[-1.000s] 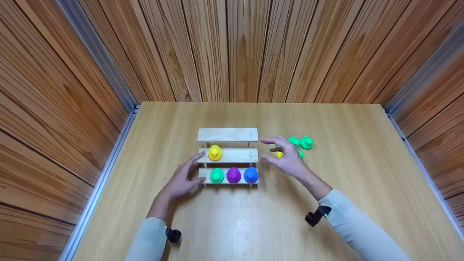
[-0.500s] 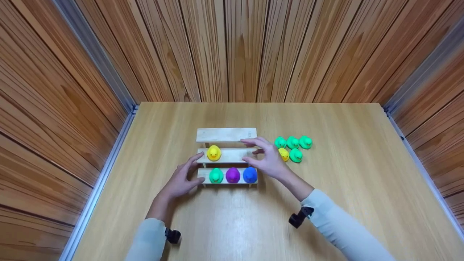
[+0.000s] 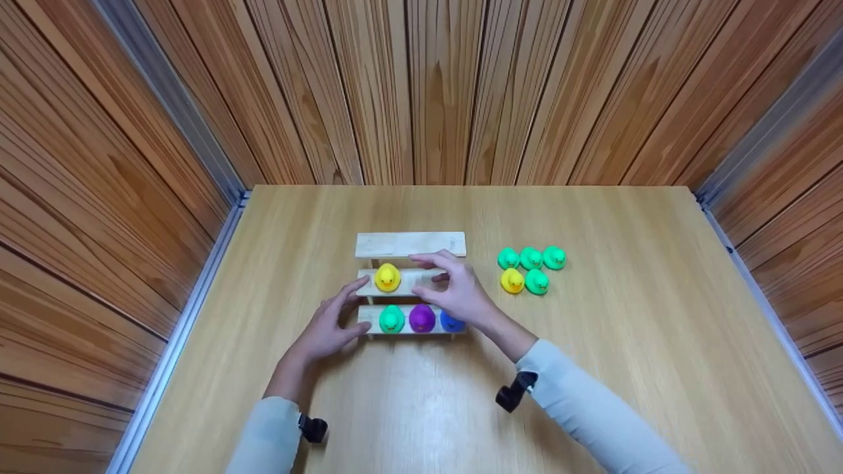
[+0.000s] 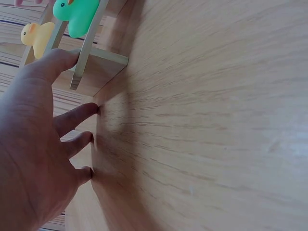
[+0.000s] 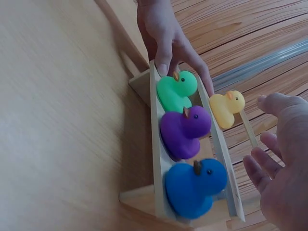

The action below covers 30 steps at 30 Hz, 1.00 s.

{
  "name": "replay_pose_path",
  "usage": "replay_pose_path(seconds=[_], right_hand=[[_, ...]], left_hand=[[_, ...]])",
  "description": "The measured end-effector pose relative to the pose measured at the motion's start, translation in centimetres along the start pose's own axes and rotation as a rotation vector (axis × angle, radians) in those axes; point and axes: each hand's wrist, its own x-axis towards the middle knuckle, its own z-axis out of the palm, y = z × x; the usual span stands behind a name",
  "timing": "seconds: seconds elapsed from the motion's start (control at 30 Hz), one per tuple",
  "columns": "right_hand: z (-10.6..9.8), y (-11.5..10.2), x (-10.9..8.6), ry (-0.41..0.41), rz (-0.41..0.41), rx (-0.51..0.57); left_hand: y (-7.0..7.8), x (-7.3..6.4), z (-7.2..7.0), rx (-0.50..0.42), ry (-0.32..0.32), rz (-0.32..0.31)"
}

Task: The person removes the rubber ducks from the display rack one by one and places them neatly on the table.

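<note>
- The left hand (image 3: 327,329) is at the left side of the stepped wooden rack (image 3: 398,244), its thumb touching the end of the lower shelf and its index finger at the end of the middle shelf; its grip is released, fingers spread.
- The right hand (image 3: 461,289) is over the right part of the middle shelf, thumb and fingers apart, its grip released; whether it touches the wood I cannot tell.
- A yellow duck (image 3: 387,278) sits toward the left of the middle shelf, just beyond those fingertips.
- On the lower shelf, left to right, stand a green duck (image 3: 392,318), a purple duck (image 3: 422,318) and a blue duck (image 3: 452,320), the last partly hidden by the right hand in the head view.
- Right of the rack on the tabletop (image 3: 645,316) are four loose green ducks (image 3: 531,258) and a loose yellow duck (image 3: 512,280), grouped in two rows.
</note>
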Motion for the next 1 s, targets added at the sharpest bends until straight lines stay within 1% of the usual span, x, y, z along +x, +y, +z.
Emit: replay_pose_path(seconds=[0.17, 0.27, 0.4, 0.57, 0.8, 1.0], right_hand=[[1.2, 0.2, 0.6, -0.007, 0.012, -0.008], [1.9, 0.2, 0.9, -0.014, 0.016, 0.007], [2.8, 0.2, 1.2, -0.022, 0.028, 0.018], [3.8, 0.1, 1.6, -0.009, 0.042, -0.01], [4.8, 0.1, 2.2, 0.004, 0.074, -0.028], [5.7, 0.2, 2.4, 0.035, 0.066, -0.021]], left_hand=[[0.0, -0.1, -0.1, -0.007, -0.006, -0.007], [0.0, -0.1, -0.2, -0.008, -0.01, -0.004], [-0.1, 0.0, -0.2, -0.005, -0.013, 0.013], [0.0, 0.0, -0.3, 0.003, -0.011, 0.03], [0.3, 0.0, -0.2, 0.006, -0.007, 0.011], [0.2, -0.1, -0.1, 0.022, -0.007, 0.001]])
